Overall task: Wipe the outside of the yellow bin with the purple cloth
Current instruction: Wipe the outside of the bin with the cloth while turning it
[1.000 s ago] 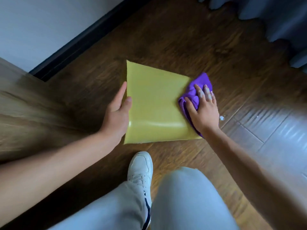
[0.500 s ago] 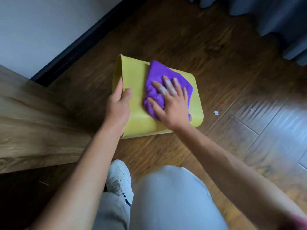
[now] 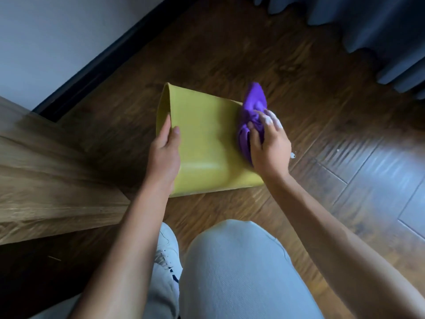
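Note:
The yellow bin (image 3: 207, 139) lies on its side on the wooden floor, its open rim to the left. My left hand (image 3: 164, 153) grips that rim, thumb on the outer wall and fingers inside. My right hand (image 3: 269, 143) presses the bunched purple cloth (image 3: 253, 111) against the right end of the bin, at its base. Part of the cloth sticks out beyond my fingers; the rest is under my palm.
A wooden furniture panel (image 3: 46, 171) stands close on the left. A white wall with a dark skirting board (image 3: 96, 65) runs behind. Grey curtains (image 3: 379, 31) hang at the upper right. My knee (image 3: 239, 268) and white shoe (image 3: 167, 249) are just below the bin.
My right hand has slid the cloth from the middle of the bin's upper side back to its right end. The left hand has kept its hold on the rim.

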A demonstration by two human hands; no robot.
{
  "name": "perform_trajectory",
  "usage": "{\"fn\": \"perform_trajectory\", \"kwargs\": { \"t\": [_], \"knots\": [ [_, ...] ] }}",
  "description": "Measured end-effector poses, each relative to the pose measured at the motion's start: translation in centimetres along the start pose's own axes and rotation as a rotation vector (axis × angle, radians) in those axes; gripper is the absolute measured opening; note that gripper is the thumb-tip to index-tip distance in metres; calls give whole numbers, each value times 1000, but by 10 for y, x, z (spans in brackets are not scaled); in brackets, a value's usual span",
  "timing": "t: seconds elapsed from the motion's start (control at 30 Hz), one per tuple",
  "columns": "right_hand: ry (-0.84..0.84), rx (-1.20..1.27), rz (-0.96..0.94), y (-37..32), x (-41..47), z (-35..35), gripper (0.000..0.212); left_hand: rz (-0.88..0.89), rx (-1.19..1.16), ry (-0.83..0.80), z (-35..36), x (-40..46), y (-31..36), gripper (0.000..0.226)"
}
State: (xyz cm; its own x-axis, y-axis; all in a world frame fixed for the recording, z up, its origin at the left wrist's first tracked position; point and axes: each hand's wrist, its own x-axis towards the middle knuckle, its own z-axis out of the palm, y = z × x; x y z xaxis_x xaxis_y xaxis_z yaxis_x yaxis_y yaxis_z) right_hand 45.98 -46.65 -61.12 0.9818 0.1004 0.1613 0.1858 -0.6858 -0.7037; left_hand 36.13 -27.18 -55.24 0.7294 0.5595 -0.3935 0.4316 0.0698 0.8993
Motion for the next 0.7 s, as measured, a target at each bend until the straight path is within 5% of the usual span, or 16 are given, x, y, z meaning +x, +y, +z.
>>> {"fn": "perform_trajectory", "kwargs": {
  "t": [0.1,0.17,0.37,0.6,0.7],
  "knots": [
    [-127,25,-328,-51,-26,23,43,41,42,50,9,3,-1,44],
    [-180,-60,-366,-52,-35,39,48,53,67,84,10,4,-1,44],
    [-133,-224,101,38,-4,35,56,20,-2,29,-3,0,-4,42],
    [-166,-368,244,72,1,13,45,37,82,-67,-5,-4,7,54],
    [-40,-346,239,64,0,0,46,54,315,-234,-16,-5,12,64]
  ]
}}
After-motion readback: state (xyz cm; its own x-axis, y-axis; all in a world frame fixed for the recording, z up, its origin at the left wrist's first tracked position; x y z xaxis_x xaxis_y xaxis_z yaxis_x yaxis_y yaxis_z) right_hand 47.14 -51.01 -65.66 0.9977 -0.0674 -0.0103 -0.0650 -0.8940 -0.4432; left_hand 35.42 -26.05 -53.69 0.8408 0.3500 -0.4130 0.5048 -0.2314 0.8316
